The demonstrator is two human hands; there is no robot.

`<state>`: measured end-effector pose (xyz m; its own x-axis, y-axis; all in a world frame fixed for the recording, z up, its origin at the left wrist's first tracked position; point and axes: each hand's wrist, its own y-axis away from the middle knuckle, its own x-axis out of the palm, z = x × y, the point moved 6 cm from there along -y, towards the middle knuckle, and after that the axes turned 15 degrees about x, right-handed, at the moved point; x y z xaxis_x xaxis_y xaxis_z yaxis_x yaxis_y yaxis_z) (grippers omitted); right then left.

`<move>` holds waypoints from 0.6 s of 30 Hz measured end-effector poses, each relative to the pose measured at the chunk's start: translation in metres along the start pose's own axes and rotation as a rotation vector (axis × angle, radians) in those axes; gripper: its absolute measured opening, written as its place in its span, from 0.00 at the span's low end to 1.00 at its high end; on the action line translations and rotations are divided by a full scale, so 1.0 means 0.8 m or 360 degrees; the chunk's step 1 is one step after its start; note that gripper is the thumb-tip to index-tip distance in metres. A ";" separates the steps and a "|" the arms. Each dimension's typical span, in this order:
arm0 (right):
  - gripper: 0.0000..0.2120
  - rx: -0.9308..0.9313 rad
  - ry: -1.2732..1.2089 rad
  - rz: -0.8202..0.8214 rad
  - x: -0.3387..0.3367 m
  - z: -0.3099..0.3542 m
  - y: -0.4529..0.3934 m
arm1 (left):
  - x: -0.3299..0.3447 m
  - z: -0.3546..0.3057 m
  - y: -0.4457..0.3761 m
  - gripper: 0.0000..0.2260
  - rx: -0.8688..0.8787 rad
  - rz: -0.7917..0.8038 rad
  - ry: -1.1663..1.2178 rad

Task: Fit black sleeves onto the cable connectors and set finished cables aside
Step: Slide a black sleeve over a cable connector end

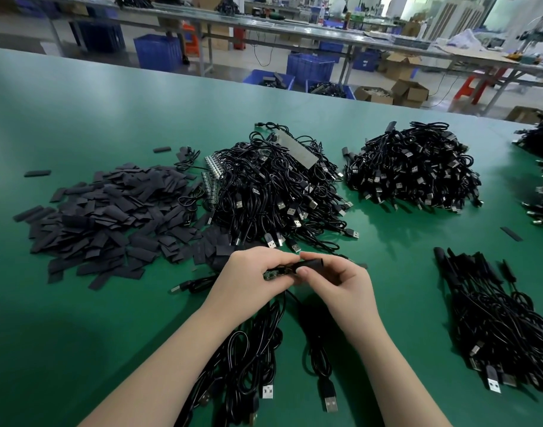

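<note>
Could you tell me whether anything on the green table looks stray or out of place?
Mostly orderly heaps, but a few black sleeves lie apart from the sleeve pile: one at far left, one near the back, and one alone on the right between the cable heaps. Nothing looks damaged.

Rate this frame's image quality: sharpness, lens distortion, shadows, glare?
Head view: hands and the sleeve are fairly sharp; far benches are soft and blurred; wide-angle bending curves the table edge; soft shadows lie beside the cable piles; mild sheen on the green top, no harsh glare.
</note>
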<state>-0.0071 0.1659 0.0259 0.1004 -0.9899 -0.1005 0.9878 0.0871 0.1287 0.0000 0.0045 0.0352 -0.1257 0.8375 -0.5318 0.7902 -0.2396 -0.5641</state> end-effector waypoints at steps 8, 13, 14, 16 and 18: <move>0.12 0.0109 -0.0363 -0.0049 0.003 -0.008 -0.001 | 0.001 0.000 0.000 0.23 -0.0039 -0.0070 0.0174; 0.08 0.0101 -0.0369 -0.0098 0.002 -0.010 -0.001 | -0.006 0.000 0.001 0.15 -0.0049 -0.0186 0.0003; 0.08 0.0099 -0.0393 -0.0093 0.001 -0.010 0.000 | -0.007 0.000 0.002 0.13 -0.0045 -0.0205 -0.0011; 0.09 0.0085 -0.0479 -0.0045 0.002 -0.008 0.002 | -0.007 -0.002 0.002 0.10 0.0002 -0.0205 -0.0054; 0.10 0.0068 -0.0518 -0.0016 0.002 -0.006 0.003 | -0.007 -0.004 0.003 0.10 0.0037 -0.0206 -0.0080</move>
<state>-0.0040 0.1650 0.0217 0.0406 -0.9752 0.2177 0.9821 0.0790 0.1710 0.0045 0.0013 0.0391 -0.2561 0.8366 -0.4843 0.7513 -0.1430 -0.6443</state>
